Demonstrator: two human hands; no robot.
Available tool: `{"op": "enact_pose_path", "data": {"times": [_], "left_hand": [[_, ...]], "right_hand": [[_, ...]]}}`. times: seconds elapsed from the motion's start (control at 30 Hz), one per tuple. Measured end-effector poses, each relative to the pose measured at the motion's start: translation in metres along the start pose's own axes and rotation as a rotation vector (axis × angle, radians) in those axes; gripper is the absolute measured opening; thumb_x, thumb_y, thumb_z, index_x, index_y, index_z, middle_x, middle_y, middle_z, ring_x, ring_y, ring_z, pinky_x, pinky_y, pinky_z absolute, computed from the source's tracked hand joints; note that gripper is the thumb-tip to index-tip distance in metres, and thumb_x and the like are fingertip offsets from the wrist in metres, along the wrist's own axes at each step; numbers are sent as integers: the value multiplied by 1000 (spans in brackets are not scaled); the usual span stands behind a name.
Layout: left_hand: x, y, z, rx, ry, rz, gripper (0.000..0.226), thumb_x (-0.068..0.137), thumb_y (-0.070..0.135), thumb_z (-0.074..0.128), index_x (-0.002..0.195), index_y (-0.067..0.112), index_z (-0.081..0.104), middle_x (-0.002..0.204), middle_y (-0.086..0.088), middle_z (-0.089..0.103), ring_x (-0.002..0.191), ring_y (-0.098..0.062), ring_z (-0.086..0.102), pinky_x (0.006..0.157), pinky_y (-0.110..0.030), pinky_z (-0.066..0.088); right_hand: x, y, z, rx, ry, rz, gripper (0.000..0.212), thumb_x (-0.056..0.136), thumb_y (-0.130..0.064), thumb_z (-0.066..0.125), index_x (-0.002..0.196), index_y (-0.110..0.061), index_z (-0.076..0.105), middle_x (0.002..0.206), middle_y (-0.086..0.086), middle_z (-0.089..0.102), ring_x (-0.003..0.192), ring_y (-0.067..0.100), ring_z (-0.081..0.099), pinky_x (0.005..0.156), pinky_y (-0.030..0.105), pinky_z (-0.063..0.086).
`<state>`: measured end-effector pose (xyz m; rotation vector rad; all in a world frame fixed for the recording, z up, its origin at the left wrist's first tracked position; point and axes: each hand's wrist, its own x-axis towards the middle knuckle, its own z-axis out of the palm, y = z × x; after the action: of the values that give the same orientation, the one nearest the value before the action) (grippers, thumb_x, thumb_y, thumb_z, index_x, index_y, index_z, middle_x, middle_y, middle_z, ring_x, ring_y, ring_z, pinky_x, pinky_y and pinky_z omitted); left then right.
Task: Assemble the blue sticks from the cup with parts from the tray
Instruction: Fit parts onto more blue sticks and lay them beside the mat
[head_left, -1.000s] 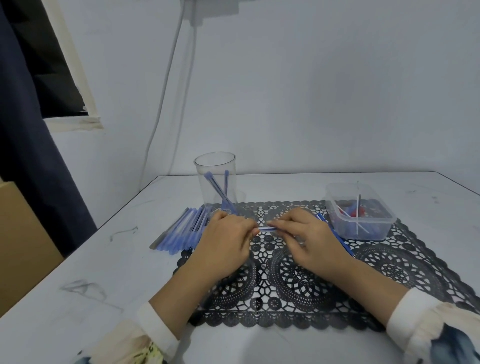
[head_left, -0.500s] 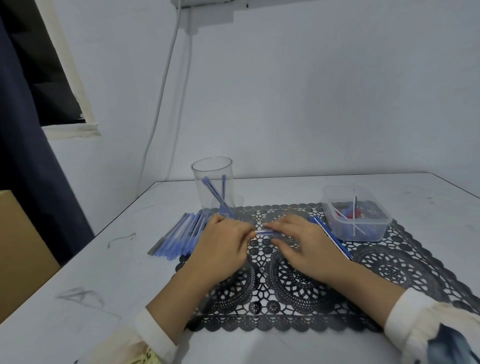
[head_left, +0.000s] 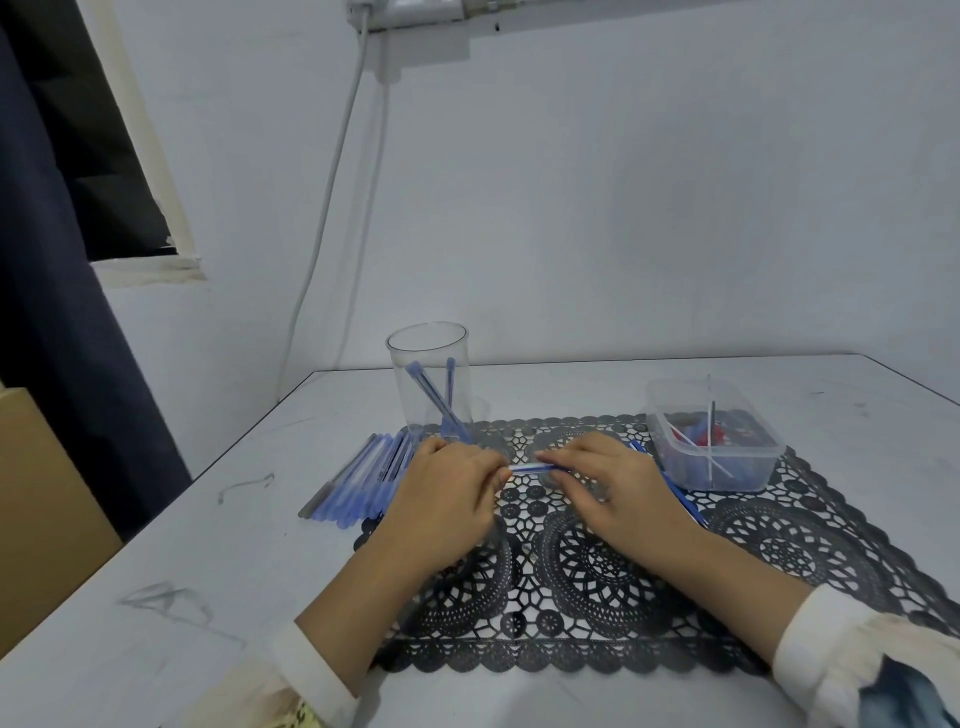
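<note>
Clear cup (head_left: 429, 382) stands upright at the far left corner of the black lace mat (head_left: 613, 561) – inside it two or three blue sticks (head_left: 428, 392) lean against the wall, exact count hard to tell through the plastic. Clear tray (head_left: 714, 434) sits on the mat's far right side – holds small red and blue parts (head_left: 714, 434) at the bottom plus two thin white rods (head_left: 710, 441) that poke up and cross; parts too small to count.

Row of blue sticks (head_left: 363, 480) lies flat on the white table (head_left: 182, 545), just left of the mat, side by side, roughly eight, edges blur together. One more blue stick (head_left: 675, 493) lies on the mat, partly hidden under the right wrist, beside the tray.

Left hand (head_left: 447, 499) and right hand (head_left: 602, 486) meet over the mat centre, both pinched on one blue-and-white stick (head_left: 530, 469) held level between them; fingers closed on its two ends, only the short middle span shows. Hands cover the stick ends, so what is at the tips cannot be told.

Around: white cable (head_left: 332, 208) down the wall behind the cup, dark curtain (head_left: 47, 291) at left, brown box (head_left: 36, 519) at the left edge. White cuffs on both sleeves.
</note>
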<state>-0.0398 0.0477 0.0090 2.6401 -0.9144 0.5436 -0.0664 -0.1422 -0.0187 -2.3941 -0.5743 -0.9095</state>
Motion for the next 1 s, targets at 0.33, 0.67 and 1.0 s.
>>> {"op": "enact_pose_path", "data": {"times": [0.33, 0.67, 1.0], "left_hand": [[1, -2, 0, 31, 21, 22, 23, 97, 31, 37, 96, 26, 59, 84, 14, 58, 78, -8, 47, 97, -27, 26], [1, -6, 1, -11, 41, 42, 23, 97, 26, 38, 91, 24, 60, 77, 13, 56, 72, -8, 44, 87, -26, 27], [0, -10, 3, -104, 48, 46, 20, 96, 22, 41, 84, 23, 58, 64, 16, 46, 65, 1, 40, 79, -24, 23]], "right_hand": [[0, -1, 0, -42, 11, 38, 27, 82, -18, 58, 105, -10, 71, 84, -1, 65, 75, 6, 55, 75, 9, 39], [3, -7, -8, -55, -68, -44, 35, 87, -24, 44, 100, -4, 70, 79, 2, 61, 71, 12, 56, 71, 16, 42], [5, -9, -15, 57, -82, -59, 24, 85, -17, 55, 99, -5, 71, 74, -3, 61, 66, 2, 50, 67, 7, 43]]}}
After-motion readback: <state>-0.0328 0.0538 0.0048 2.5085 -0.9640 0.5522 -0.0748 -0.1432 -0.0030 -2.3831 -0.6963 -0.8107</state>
